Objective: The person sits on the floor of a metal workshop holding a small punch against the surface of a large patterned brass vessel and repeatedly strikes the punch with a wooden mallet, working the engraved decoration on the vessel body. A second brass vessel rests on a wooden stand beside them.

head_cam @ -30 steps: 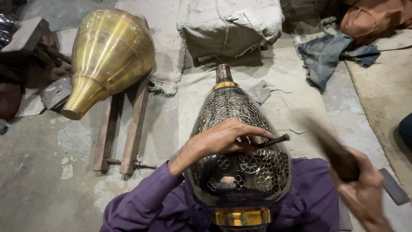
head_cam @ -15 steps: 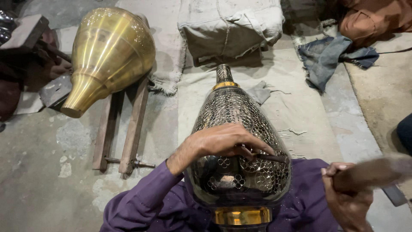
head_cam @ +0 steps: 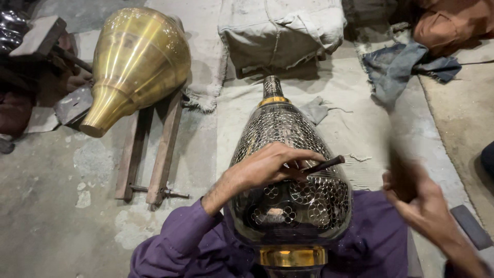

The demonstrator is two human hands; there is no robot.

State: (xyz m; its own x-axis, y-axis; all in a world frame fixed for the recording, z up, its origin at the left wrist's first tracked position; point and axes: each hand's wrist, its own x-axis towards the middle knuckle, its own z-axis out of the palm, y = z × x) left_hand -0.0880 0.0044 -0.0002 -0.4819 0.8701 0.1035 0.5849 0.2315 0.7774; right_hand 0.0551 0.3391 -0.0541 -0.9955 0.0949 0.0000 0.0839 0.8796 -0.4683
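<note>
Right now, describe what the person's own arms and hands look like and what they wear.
Both hands are bare: no gloves or rings show. The left hand comes out of a purple long sleeve pushed up the forearm, leaving wrist and lower forearm uncovered. The right hand is motion-blurred; its forearm is bare too, with no sleeve in view.

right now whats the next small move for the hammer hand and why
Probably bring the right hand down so its blurred hammer strikes the free end of the chisel. The left hand holds the chisel with its tip against the pierced metal vase, while the right hand is raised off to the side, clear of it.
</note>
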